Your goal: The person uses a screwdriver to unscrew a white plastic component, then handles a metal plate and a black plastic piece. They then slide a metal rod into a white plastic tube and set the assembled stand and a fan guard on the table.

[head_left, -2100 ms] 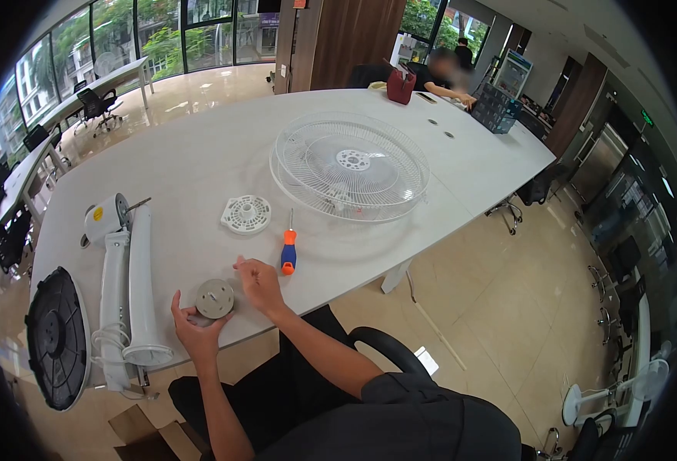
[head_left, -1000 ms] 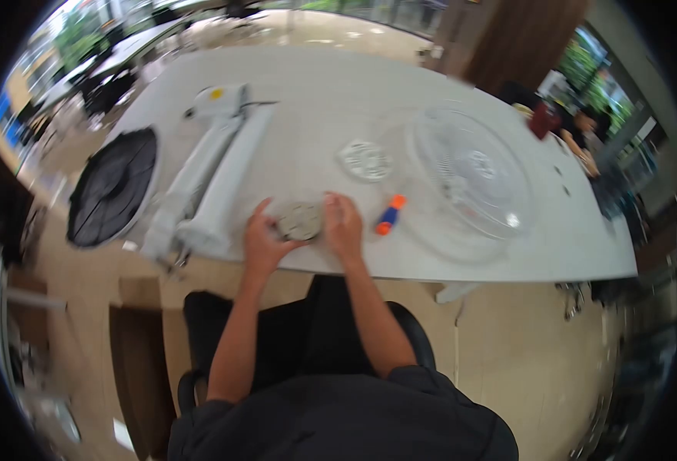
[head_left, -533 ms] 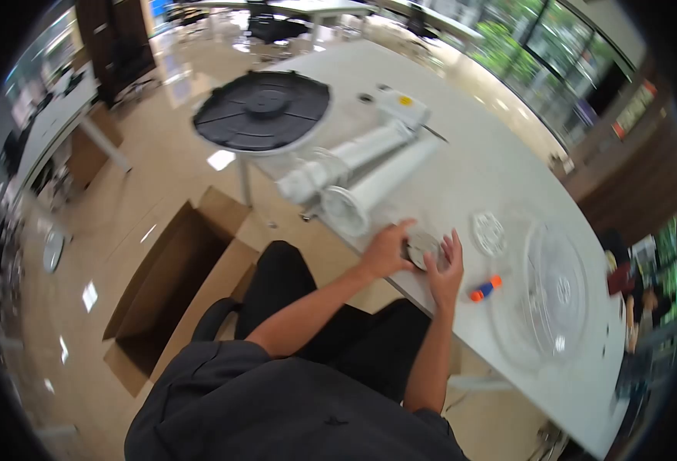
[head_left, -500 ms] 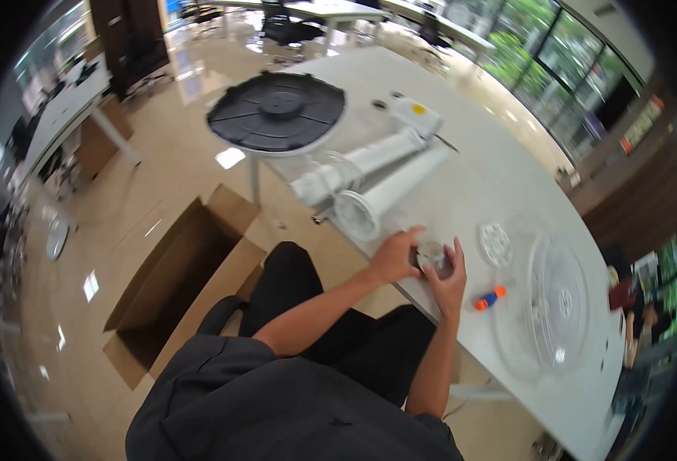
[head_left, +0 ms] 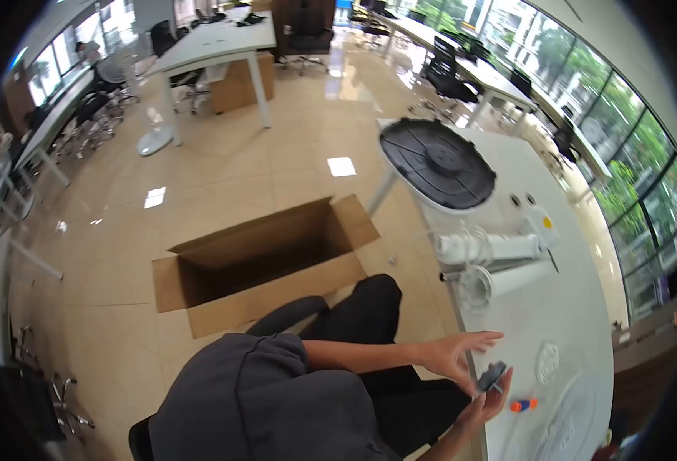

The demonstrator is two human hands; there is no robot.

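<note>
My right hand (head_left: 486,409) is closed around a small dark grey plastic part (head_left: 492,376) with an uneven outline, held over the table's near edge. Just above it, my left hand (head_left: 455,359) has its fingers stretched out and apart, its thumb right at the part's edge. Closest to my right hand on the white table (head_left: 577,300) lies a small orange-and-blue item (head_left: 524,405). A white perforated disc (head_left: 547,363) sits a little beyond, and a clear round cover (head_left: 567,430) lies toward the bottom right.
Two white tubes, one with a coiled cord (head_left: 473,247) and one with a flared end (head_left: 511,281), lie on the table. Past them rests a black round base (head_left: 440,163). An open cardboard box (head_left: 277,296) stands on the floor beside my legs.
The view has swung left, so the table sits farther right. Both hands were around the part; now my left hand has spread its fingers while my right hand keeps hold.
</note>
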